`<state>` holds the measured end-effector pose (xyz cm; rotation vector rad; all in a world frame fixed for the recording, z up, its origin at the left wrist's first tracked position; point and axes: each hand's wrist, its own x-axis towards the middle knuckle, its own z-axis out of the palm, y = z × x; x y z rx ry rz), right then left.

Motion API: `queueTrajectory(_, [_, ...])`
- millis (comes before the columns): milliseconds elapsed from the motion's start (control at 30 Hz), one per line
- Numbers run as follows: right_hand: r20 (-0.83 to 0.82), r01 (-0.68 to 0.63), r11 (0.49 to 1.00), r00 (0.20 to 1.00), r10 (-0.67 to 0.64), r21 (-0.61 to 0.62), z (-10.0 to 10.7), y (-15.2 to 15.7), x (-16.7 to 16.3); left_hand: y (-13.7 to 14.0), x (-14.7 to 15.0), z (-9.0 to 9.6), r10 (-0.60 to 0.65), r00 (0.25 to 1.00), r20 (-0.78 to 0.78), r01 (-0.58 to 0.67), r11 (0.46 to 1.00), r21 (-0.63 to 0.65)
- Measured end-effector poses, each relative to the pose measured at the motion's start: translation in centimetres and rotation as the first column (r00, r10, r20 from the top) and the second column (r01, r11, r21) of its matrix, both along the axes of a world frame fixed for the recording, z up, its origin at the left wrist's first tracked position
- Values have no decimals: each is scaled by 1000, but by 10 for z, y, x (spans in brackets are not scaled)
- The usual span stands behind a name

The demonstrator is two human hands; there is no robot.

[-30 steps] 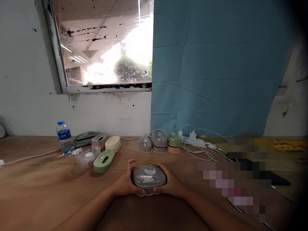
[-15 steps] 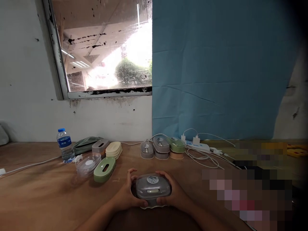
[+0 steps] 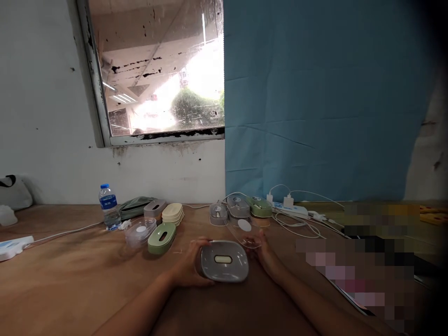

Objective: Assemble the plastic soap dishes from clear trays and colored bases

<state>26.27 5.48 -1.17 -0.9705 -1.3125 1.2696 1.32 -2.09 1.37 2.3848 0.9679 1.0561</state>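
Near the table's front, my left hand (image 3: 192,267) grips the left side of a grey oval box (image 3: 224,273). A cream-coloured slot shows in the middle of its top, which tilts toward me. Just behind and to its right, my right hand (image 3: 266,254) holds a clear plastic lid (image 3: 250,240) with a round white sticker, apart from the box. The fingers of that hand are partly hidden behind the lid and box. Beyond the lid stand a small lidded grey box (image 3: 219,215), a larger grey one (image 3: 238,207) and a green one (image 3: 259,206).
Left on the table are a green box (image 3: 162,239), clear lids (image 3: 140,233), stacked cream trays (image 3: 172,213), a grey slotted piece (image 3: 154,209), a water bottle (image 3: 109,210) and a green pouch (image 3: 136,207). A power strip (image 3: 290,210) with loose white cables (image 3: 304,231) lies back right.
The clear lid has come off the grey box and moved up and right in my right hand. My left hand keeps the box, now tilted. The view has shifted slightly left.
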Motion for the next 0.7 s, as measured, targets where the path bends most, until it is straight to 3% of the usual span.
queueTrajectory(200, [-15, 21, 999, 1000, -22, -27, -7, 5, 2, -4, 5, 4, 15, 989, -146, 24, 966, 258])
queueTrajectory(433, [-36, 37, 998, 999, -39, -52, -8, 2, 0, -2, 0, -3, 25, 941, -336, 90, 942, 324])
queueTrajectory(567, [-58, 44, 996, 997, -48, -75, -5, -1, -1, -3, 1, -1, -14, 959, -282, 114, 933, 341])
queueTrajectory(700, [-97, 70, 993, 992, -79, -93, -1, -3, -2, -3, 3, 2, -14, 993, -117, 47, 958, 283])
